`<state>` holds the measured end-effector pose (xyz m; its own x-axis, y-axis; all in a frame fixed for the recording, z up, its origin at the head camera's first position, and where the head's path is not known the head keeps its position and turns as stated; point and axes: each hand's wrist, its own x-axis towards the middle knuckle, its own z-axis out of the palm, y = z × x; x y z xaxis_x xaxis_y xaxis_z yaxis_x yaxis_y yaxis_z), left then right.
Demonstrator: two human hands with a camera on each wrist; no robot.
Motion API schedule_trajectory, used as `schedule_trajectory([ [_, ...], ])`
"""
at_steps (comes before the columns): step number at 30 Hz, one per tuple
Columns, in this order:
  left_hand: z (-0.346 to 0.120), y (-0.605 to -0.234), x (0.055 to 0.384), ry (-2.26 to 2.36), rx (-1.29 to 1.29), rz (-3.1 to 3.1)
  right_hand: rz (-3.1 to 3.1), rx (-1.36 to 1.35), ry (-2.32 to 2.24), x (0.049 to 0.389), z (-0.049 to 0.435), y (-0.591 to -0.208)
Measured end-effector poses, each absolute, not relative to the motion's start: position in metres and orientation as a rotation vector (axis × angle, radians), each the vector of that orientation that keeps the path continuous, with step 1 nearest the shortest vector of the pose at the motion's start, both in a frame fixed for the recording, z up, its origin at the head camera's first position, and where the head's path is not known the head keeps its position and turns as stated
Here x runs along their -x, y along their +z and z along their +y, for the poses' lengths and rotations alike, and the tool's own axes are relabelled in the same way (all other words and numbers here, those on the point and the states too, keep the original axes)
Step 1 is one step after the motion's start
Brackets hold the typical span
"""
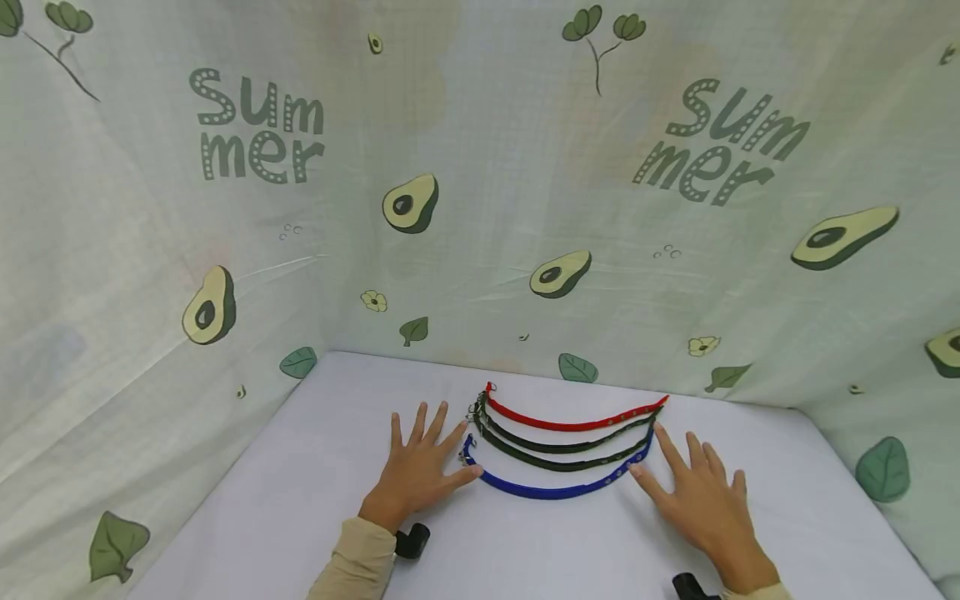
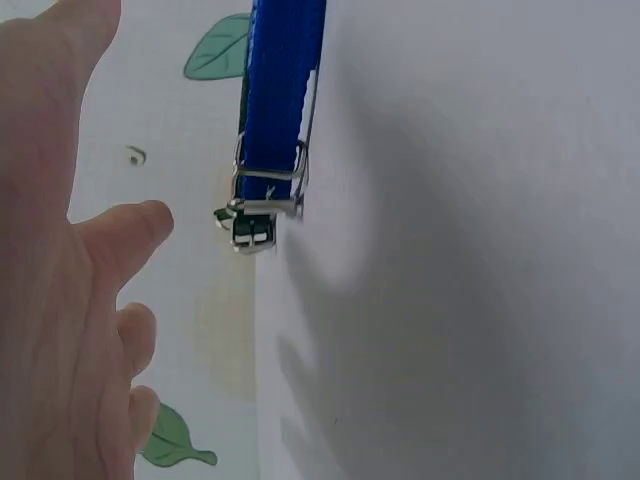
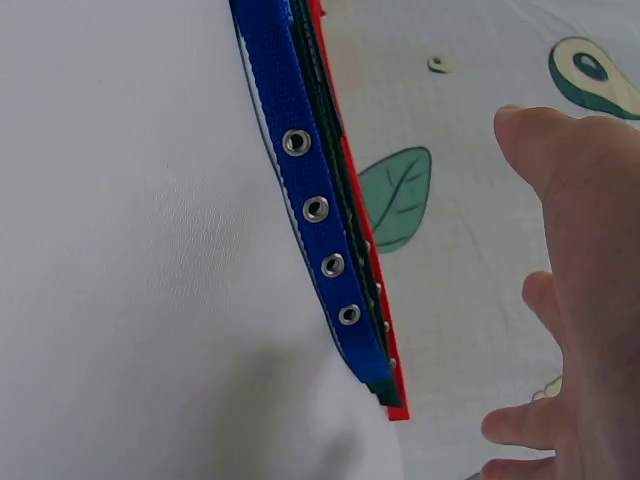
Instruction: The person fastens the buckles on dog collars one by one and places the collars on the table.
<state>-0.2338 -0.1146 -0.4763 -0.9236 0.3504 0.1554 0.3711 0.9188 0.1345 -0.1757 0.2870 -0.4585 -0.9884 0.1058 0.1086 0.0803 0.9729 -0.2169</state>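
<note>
Four curved collars lie one before another on the table: a red collar (image 1: 570, 426) at the back, a dark green collar (image 1: 573, 449), another dark green collar (image 1: 566, 467), and a blue collar (image 1: 547, 493) in front. My left hand (image 1: 420, 471) is spread beside their buckle ends, its thumb close to the blue collar. On the other side my right hand (image 1: 701, 500), fingers extended, is by the eyelet ends. A metal buckle (image 2: 268, 178) shows in the left wrist view. Metal eyelets (image 3: 316, 209) line the blue collar in the right wrist view. Neither hand grips anything.
The white table (image 1: 525, 554) meets a hanging cloth (image 1: 480, 125) printed with avocados, leaves and lettering at its back and sides. Black wrist devices, one by the left wrist (image 1: 412, 542) and one by the right (image 1: 692, 587), stick out from the sleeves.
</note>
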Motion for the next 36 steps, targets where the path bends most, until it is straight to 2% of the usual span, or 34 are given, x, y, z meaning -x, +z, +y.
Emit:
schedule_trajectory([
  [12,-0.097,-0.476,0.231,-0.367,0.494,-2.982,-2.962,0.074,0.393,0.185,0.274,-0.464],
  [29,-0.068,-0.476,0.240,-0.485,0.336,-2.837,-2.927,0.354,0.800,0.203,0.262,-0.469],
  [36,-0.066,-0.479,0.238,-0.478,0.374,-2.816,-2.849,0.395,0.887,0.204,0.259,-0.476],
])
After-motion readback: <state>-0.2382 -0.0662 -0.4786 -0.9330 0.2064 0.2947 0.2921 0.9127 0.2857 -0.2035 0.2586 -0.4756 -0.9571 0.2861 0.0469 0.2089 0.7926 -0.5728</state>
